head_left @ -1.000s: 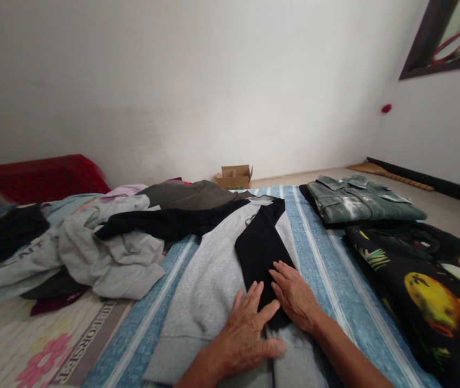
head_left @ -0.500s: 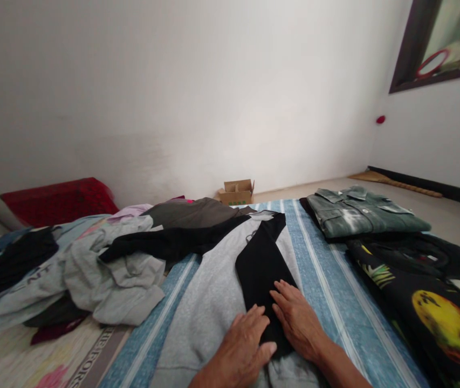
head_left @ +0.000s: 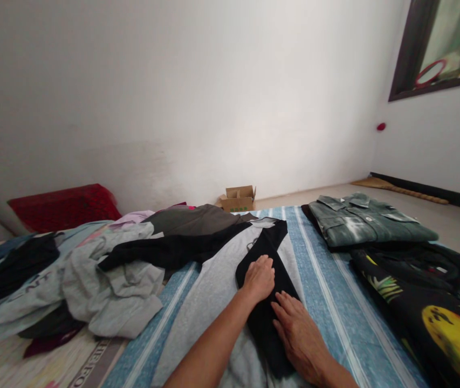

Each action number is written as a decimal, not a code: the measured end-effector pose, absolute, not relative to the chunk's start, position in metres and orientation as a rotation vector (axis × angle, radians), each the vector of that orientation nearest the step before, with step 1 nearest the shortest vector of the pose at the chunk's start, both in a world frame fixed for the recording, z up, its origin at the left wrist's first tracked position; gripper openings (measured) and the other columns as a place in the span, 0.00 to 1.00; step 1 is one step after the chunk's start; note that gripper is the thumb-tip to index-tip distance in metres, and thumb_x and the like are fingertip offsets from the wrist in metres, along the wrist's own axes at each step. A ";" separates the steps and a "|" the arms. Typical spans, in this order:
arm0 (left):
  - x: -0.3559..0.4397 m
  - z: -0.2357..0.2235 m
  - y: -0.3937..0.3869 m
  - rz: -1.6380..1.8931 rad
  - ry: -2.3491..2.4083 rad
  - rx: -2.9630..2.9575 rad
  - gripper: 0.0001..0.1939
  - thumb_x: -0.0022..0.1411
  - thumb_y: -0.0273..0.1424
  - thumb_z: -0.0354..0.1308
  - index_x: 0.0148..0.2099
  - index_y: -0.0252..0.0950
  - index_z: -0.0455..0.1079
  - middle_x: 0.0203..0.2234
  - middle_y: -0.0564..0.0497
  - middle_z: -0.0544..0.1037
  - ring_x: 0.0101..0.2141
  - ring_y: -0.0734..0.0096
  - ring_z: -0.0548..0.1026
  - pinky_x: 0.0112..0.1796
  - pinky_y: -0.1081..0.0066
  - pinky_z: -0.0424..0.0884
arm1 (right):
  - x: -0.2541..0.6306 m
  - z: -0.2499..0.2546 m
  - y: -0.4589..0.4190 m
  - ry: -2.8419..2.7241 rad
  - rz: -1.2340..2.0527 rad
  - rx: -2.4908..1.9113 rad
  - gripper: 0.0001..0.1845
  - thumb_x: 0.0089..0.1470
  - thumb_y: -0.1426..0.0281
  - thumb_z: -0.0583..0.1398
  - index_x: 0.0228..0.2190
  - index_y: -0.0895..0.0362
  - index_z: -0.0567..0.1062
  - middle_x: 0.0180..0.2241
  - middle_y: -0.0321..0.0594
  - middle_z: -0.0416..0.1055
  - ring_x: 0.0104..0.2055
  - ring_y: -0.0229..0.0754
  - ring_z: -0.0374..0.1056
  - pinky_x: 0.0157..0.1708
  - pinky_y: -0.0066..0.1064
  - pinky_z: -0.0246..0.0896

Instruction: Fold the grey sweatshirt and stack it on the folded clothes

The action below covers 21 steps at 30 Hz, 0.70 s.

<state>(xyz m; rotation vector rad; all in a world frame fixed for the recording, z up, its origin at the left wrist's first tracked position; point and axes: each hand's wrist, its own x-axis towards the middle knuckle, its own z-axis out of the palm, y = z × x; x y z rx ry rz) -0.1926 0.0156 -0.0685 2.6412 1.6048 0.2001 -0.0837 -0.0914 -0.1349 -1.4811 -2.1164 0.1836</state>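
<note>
A grey sweatshirt (head_left: 209, 302) with black sleeves lies spread in front of me. One black sleeve (head_left: 270, 245) is folded down over its front, while the other stretches left onto the loose clothes. My left hand (head_left: 260, 277) is on the upper part of the folded sleeve, its fingers curled and closed on the cloth. Lower down, my right hand (head_left: 298, 328) rests flat along the sleeve's right edge with fingers extended. The cuff lies near the bottom of the view, left of my right wrist.
Rumpled clothes, among them a grey garment (head_left: 120, 302), pile up on the left. On the right lie a folded green denim jacket (head_left: 369, 221) and a black printed shirt (head_left: 407, 280). A blue striped sheet (head_left: 322, 291) is underneath. A cardboard box (head_left: 238, 199) stands by the wall.
My left hand has moved up the folded sleeve, away from me, and its fingers have curled in. My right hand has shifted slightly, staying flat on the sleeve's edge.
</note>
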 end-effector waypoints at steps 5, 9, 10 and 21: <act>-0.172 -0.086 0.060 0.302 1.737 2.623 0.22 0.64 0.23 0.37 0.59 0.23 0.57 0.58 0.34 0.62 0.60 0.57 0.57 0.56 0.61 0.55 | -0.086 -0.142 -0.088 -2.131 0.154 -1.491 0.21 0.55 0.71 0.54 0.51 0.59 0.72 0.56 0.48 0.63 0.58 0.54 0.58 0.55 0.47 0.58; -0.167 -0.093 0.081 0.325 1.734 2.622 0.24 0.66 0.27 0.36 0.61 0.23 0.54 0.60 0.33 0.59 0.61 0.56 0.55 0.57 0.60 0.53 | -0.086 -0.153 -0.085 -2.121 0.160 -1.477 0.22 0.53 0.70 0.57 0.50 0.57 0.72 0.56 0.46 0.63 0.58 0.55 0.58 0.54 0.47 0.58; -0.166 -0.095 0.086 0.320 1.726 2.621 0.24 0.67 0.30 0.36 0.61 0.23 0.54 0.60 0.33 0.58 0.61 0.55 0.55 0.57 0.59 0.53 | -0.086 -0.155 -0.085 -2.120 0.161 -1.477 0.23 0.52 0.70 0.58 0.51 0.57 0.72 0.56 0.47 0.63 0.58 0.55 0.58 0.54 0.47 0.58; -0.163 -0.108 0.136 0.095 1.677 2.485 0.34 0.65 0.48 0.36 0.63 0.28 0.53 0.64 0.36 0.47 0.64 0.52 0.43 0.58 0.49 0.43 | -0.085 -0.178 -0.078 -2.203 0.005 -1.430 0.28 0.45 0.67 0.63 0.51 0.56 0.72 0.56 0.52 0.61 0.57 0.61 0.59 0.51 0.51 0.62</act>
